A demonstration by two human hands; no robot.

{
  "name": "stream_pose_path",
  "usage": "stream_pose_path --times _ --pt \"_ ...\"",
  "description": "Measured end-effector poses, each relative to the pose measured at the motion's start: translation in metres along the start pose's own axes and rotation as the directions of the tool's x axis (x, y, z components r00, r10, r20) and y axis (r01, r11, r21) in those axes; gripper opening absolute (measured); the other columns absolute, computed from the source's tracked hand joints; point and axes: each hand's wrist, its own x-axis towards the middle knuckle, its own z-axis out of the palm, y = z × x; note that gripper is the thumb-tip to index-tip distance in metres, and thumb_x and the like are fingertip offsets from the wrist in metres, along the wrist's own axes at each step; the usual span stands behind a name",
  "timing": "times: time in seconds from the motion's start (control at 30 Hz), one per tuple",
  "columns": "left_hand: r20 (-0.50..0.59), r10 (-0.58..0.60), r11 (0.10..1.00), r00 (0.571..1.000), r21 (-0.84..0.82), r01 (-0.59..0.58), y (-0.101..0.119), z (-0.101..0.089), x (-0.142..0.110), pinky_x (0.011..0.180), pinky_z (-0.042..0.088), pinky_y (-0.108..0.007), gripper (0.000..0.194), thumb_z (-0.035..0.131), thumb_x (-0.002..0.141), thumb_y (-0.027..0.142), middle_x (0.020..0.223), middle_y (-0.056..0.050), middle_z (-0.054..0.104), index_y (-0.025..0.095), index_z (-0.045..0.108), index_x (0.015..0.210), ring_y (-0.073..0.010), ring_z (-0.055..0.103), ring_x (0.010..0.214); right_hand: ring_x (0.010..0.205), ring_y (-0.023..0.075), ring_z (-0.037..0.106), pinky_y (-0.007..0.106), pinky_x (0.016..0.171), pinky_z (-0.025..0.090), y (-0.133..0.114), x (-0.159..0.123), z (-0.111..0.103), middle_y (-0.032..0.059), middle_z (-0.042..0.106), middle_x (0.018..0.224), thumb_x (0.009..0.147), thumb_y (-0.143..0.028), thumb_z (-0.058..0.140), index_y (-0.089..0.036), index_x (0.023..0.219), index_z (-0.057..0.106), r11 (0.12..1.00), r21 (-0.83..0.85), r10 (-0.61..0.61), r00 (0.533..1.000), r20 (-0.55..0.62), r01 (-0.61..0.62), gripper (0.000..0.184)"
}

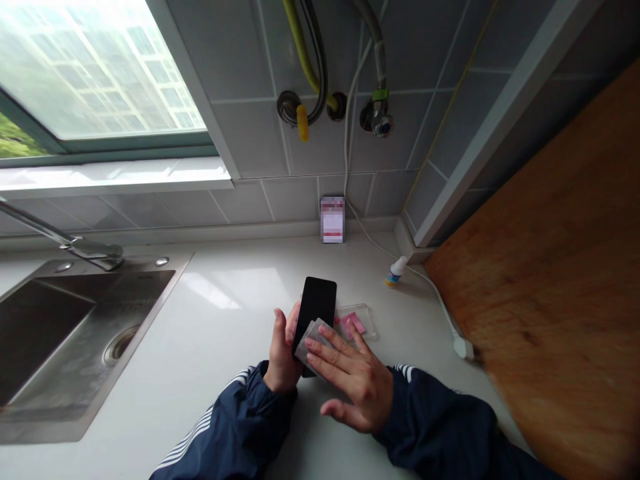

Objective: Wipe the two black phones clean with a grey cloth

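My left hand [283, 347] is closed around the edges of a black smartphone [320, 300], tilted with its dark face upward. Pressed flat on the lower part of that face is a grey cleaning cloth [311, 337] with a zigzag edge. The outstretched fingers of my right hand [350, 373] lie on top of the cloth, the thumb held apart from it. Just beyond the right fingers rests a clear phone case [370, 323] with a pink piece [353, 324] on it. The lower end of the phone is partly hidden by the cloth and hands.
A small white bottle [396, 271] stands to the right on the white counter [240, 373]. Another phone [333, 220] with a lit screen leans against the wall. A white cable and plug [463, 347] lie near the wooden panel [550, 267]. At left is a steel sink [95, 413] with a faucet [95, 250].
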Motion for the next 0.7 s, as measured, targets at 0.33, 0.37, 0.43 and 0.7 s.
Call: stream_pose_path --times 0.33,0.37,0.43,0.7 --pt "0.296 -0.208 0.904 0.932 0.423 0.067 -0.010 -0.002 -0.014 0.052 0.056 -0.029 0.075 0.043 0.092 0.068 0.139 -0.018 0.058 0.030 0.032 0.156 -0.0285 0.074 0.084 0.152 0.0324 0.021 0.059 0.123 0.009 0.015 0.000 -0.001 0.0127 0.034 0.160 0.103 -0.057 0.024 -0.014 0.157 0.024 0.963 -0.123 0.217 0.960 -0.175 -0.240 0.069" --pt "0.341 -0.230 0.887 0.912 0.459 0.052 -0.008 0.002 -0.016 0.048 0.055 -0.029 0.078 0.043 0.091 0.070 0.134 -0.020 0.061 0.030 0.028 0.157 -0.0264 0.074 0.073 0.152 0.0328 0.022 0.059 0.123 0.010 0.016 0.000 -0.003 0.0126 0.035 0.159 0.103 -0.055 0.023 -0.015 0.157 0.024 0.950 -0.124 0.253 0.941 -0.223 -0.285 0.068" --pt "0.391 -0.248 0.877 0.887 0.479 0.034 -0.002 0.007 -0.020 0.045 0.054 -0.027 0.082 0.044 0.089 0.072 0.130 -0.021 0.062 0.029 0.027 0.157 -0.0263 0.074 0.068 0.151 0.0331 0.026 0.059 0.123 0.011 0.020 0.002 -0.008 0.0120 0.037 0.159 0.104 -0.052 0.024 -0.017 0.157 0.025 0.932 -0.114 0.298 0.907 -0.299 -0.344 0.065" --pt "0.374 -0.129 0.928 0.919 0.371 -0.021 -0.004 0.003 -0.015 0.050 0.056 -0.027 0.076 0.037 0.092 0.071 0.133 -0.018 0.061 0.029 0.032 0.155 -0.0249 0.074 0.075 0.151 0.0343 0.023 0.060 0.122 0.015 0.015 0.003 -0.007 0.0119 0.036 0.159 0.103 -0.056 0.022 -0.016 0.157 0.026 0.940 -0.094 0.296 0.919 -0.261 -0.329 0.067"
